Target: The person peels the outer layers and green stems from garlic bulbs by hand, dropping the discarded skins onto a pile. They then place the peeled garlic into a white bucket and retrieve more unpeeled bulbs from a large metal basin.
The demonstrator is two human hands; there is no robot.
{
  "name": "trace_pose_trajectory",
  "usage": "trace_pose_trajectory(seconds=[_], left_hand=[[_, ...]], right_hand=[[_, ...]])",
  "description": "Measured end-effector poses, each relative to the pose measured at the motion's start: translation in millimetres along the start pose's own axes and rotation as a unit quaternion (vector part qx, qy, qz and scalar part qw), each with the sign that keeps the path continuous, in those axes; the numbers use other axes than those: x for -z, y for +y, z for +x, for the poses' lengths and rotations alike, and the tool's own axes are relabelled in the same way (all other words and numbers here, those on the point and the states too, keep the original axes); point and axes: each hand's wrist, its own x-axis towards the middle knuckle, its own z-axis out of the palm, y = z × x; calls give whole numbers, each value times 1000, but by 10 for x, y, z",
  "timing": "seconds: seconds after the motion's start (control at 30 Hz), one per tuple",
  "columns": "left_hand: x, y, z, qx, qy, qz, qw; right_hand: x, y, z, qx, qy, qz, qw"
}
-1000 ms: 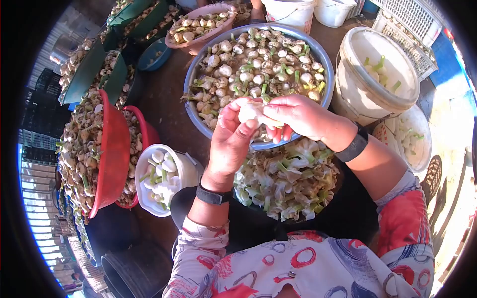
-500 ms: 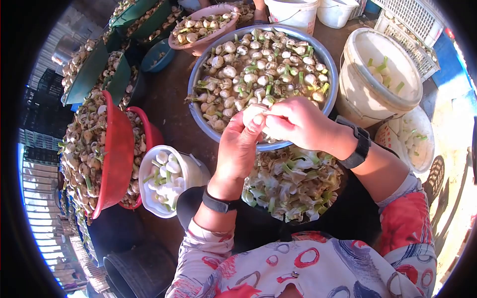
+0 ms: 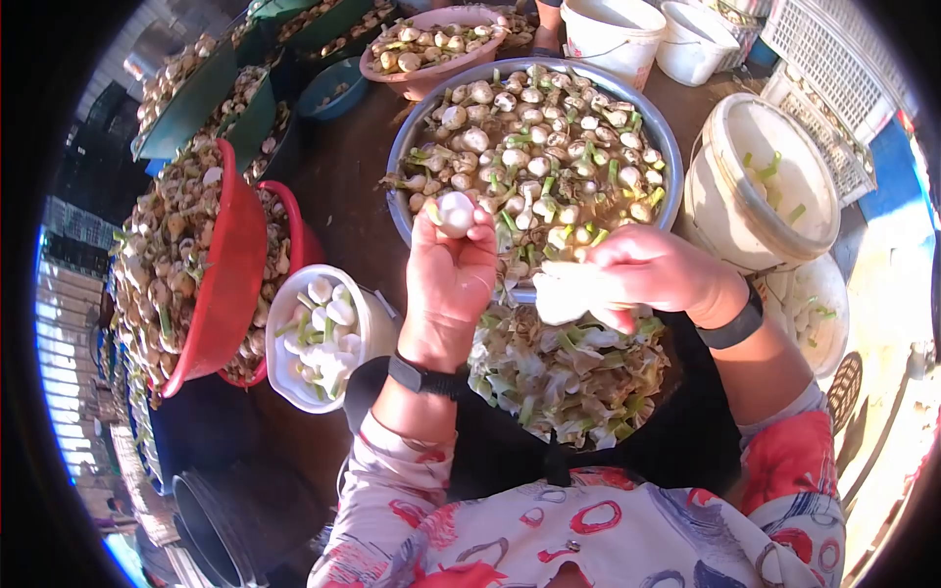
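My left hand [image 3: 443,289] is raised palm up, its fingertips closed round a smooth white garlic bulb [image 3: 454,214]. To its right, my right hand [image 3: 662,274] pinches a pale piece of garlic skin [image 3: 564,294], apart from the bulb. Both hands are over the near side of a grey-blue basin [image 3: 395,186] where unpeeled garlic bulbs [image 3: 534,165] with short green stems sit in brownish water. Below the hands, close to my lap, lies a heap of peeled skins [image 3: 569,377]. A white bucket [image 3: 380,328] at the left holds clean white bulbs [image 3: 338,312].
Red basins [image 3: 233,265] heaped with unpeeled garlic stand on the left, near a black bucket [image 3: 211,529]. A pink basin [image 3: 382,73] is behind. On the right are a large white bucket [image 3: 725,211] and plastic crates [image 3: 833,54]. Another person's arm [image 3: 548,24] shows at the back.
My hands have moved apart from being together at the bulb. The left has carried the bulb left, and the right has drawn the skin away, to the right and down.
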Motion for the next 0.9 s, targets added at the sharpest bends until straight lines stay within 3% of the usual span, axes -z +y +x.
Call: trace_pose_trajectory(seconds=[0.03,0.07,0.1,0.17,0.2,0.23,0.3,0.33,0.37,0.43,0.47,0.5,0.57,0.63,0.7,0.83,0.9], left_hand=[[-23,-39,-44,-7,-1,-8,1000],[-80,-117,-101,-30,-10,108,994],[-120,-192,-134,-51,-22,223,973],[-49,-290,-130,-92,0,340,936],[58,-319,-99,-104,-27,386,916],[88,-339,-99,-114,-56,434,892],[67,-448,-138,-149,-109,499,847],[66,-424,-154,-134,-103,531,830],[58,-397,-171,-120,-95,563,812],[-56,-496,-201,-353,-79,532,766],[-67,-384,-225,-429,-54,673,601],[-56,-358,-213,-432,-51,669,603],[-31,-351,-193,-531,-138,665,507],[-63,-346,-203,-525,-112,673,510],[-63,-339,-197,-532,-104,719,434],[-103,-293,-206,-493,-84,749,436],[-159,-217,-218,-351,-52,700,620]], right_hand=[[-29,43,47,-72,54,-103,991],[-25,252,129,-115,98,-470,870],[-61,290,121,-148,88,-587,791],[-126,343,203,-79,190,-553,807],[-248,87,217,-7,301,-412,860],[-311,-29,216,84,341,-322,879],[-331,39,287,190,350,-307,864],[-296,83,270,217,372,-387,815],[-275,128,281,216,369,-391,815],[-236,182,301,248,427,-284,822],[-229,170,269,217,436,-275,829],[-245,119,242,218,432,-280,829],[-290,8,180,184,404,-337,831],[-243,66,211,231,372,-378,816],[-210,65,244,321,348,-422,773],[-218,71,174,286,308,-422,804],[-230,77,132,278,286,-469,788]])
